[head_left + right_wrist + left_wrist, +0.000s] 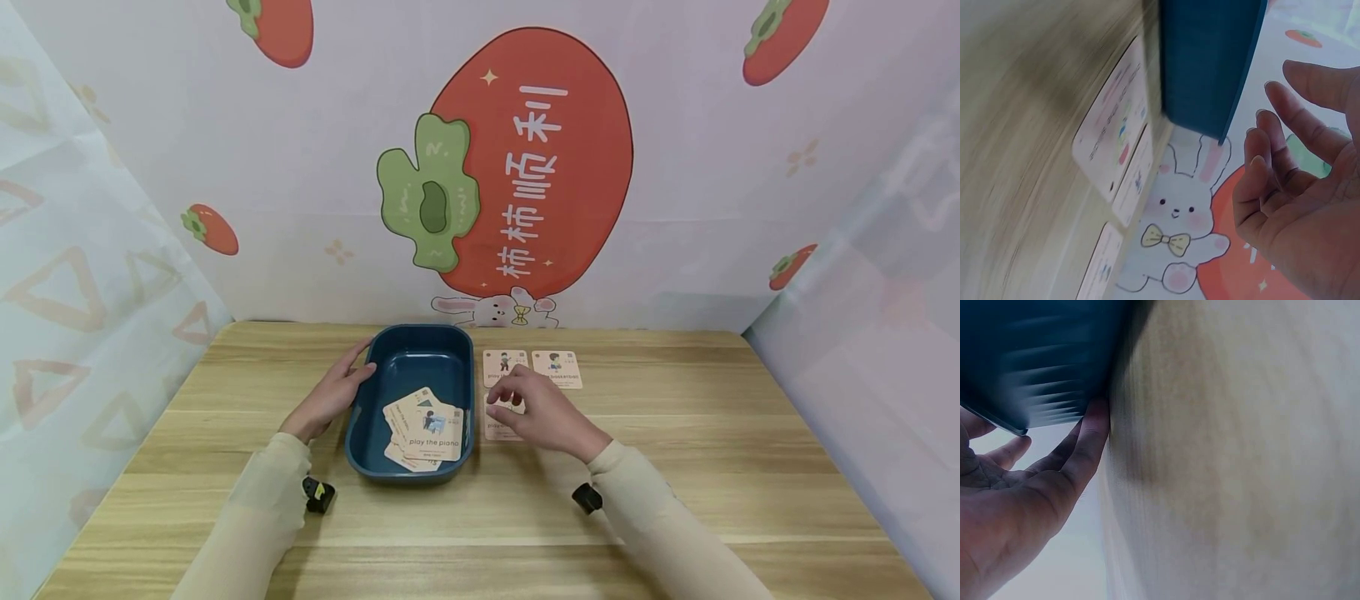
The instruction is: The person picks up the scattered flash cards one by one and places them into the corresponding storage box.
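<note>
My left hand (333,392) is at the left side of a deep blue plastic tray (361,450), thumb over its rim and fingers along the outer wall. In the left wrist view the fingers (1088,434) reach down that wall close to the wood. Inside the tray lies a loose pile of picture cards, with a "play the piano" card (435,433) on top. My right hand (551,412) hovers over three cards to the tray's right, its fingers loosely bent and nothing between them. It partly covers the nearest card (498,429); a basketball card (557,367) lies behind.
The wooden table (465,542) ends at a printed backdrop (675,167) with persimmons and a rabbit, and side sheets flank it. Another card (495,360) lies at the back beside the tray. Each wrist carries a small black camera (587,498).
</note>
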The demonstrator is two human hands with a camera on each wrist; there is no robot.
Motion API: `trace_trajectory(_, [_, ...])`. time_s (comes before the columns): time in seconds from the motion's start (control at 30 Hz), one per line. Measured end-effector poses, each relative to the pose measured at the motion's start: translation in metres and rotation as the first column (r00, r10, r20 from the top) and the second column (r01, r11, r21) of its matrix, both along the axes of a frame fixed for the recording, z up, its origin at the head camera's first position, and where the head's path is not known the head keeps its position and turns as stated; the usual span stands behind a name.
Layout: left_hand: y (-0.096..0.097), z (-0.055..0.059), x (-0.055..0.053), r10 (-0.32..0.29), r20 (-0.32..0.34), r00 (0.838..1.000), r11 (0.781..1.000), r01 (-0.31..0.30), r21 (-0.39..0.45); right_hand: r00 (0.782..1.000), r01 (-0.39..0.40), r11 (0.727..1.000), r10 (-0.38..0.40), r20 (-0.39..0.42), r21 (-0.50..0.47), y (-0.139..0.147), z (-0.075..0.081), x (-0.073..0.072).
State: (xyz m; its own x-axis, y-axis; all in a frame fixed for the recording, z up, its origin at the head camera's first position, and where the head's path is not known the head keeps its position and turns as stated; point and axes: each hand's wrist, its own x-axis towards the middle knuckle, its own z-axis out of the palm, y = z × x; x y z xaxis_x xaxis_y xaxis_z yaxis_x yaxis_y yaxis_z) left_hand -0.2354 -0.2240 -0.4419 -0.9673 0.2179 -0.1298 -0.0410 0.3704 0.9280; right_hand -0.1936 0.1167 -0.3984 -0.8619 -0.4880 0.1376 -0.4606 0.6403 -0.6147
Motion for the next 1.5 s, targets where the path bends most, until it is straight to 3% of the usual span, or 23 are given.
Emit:
trace_trajectory(0.23, [0.000,-0.001,0.000,0.003,0.002,1.000,1.000,-0.003,-0.009,1.000,0.029,0.999,-0.028,-0.003,0.034,0.010,-0.006,-0.006])
trace_trajectory(0.67, [0.000,-0.002,0.000,0.005,0.008,1.000,1.000,-0.005,-0.004,0.990,0.104,0.991,-0.111,0.088,0.083,0.020,-0.020,-0.022])
trace_trajectory(1.5, [0.001,0.002,0.001,0.002,0.001,1.000,1.000,-0.002,-0.012,0.979,0.090,0.970,-0.128,0.157,0.227,0.035,-0.042,-0.034])
